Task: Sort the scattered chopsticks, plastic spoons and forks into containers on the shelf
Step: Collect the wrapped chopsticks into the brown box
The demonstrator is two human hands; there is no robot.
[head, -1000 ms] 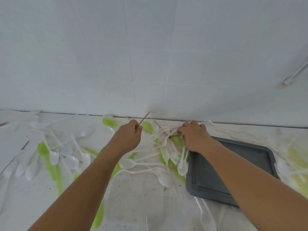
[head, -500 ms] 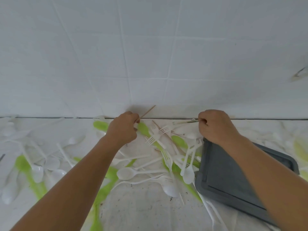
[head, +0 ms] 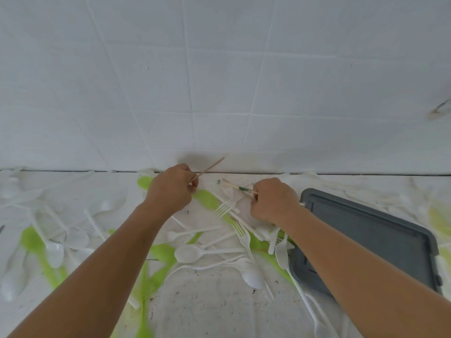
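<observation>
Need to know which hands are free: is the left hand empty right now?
No, the left hand pinches a thin wooden chopstick that sticks up toward the wall.

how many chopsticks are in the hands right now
2: a thin brown wooden chopstick in the left hand, a pale green-marked chopstick in the right hand. More may be hidden.

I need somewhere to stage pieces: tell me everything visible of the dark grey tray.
The dark grey tray is rectangular, with rounded corners and a raised rim, plastic by its look. It lies flat and askew on the white surface, right of the cutlery pile. Its visible inside holds nothing. The right forearm crosses its left half; white spoons overlap its left edge.
</observation>
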